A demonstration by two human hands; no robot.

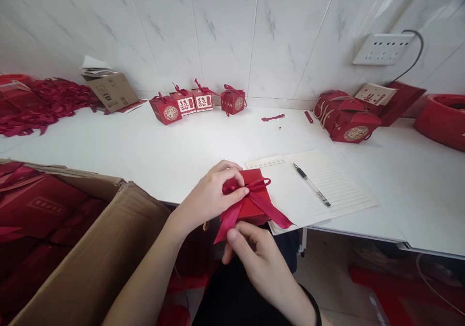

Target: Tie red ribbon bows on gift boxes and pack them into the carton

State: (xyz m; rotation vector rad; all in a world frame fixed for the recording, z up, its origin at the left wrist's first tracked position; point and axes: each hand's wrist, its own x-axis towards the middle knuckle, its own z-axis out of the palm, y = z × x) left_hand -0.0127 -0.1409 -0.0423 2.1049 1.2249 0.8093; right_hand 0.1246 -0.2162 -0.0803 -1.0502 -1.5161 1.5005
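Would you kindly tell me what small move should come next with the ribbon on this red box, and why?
Probably ease the bow tight and even out its loops. The left hand pinches the ribbon at the knot on top of the red box, the right hand grips the box's near edge, and the two tails trail loose and uneven.

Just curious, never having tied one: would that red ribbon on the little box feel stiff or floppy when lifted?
Probably floppy: the ribbon droops limply past the box edge. Likely slippery too, judging by its satin sheen; the left hand pinches it between fingertips. It should weigh almost nothing, being a thin strip.
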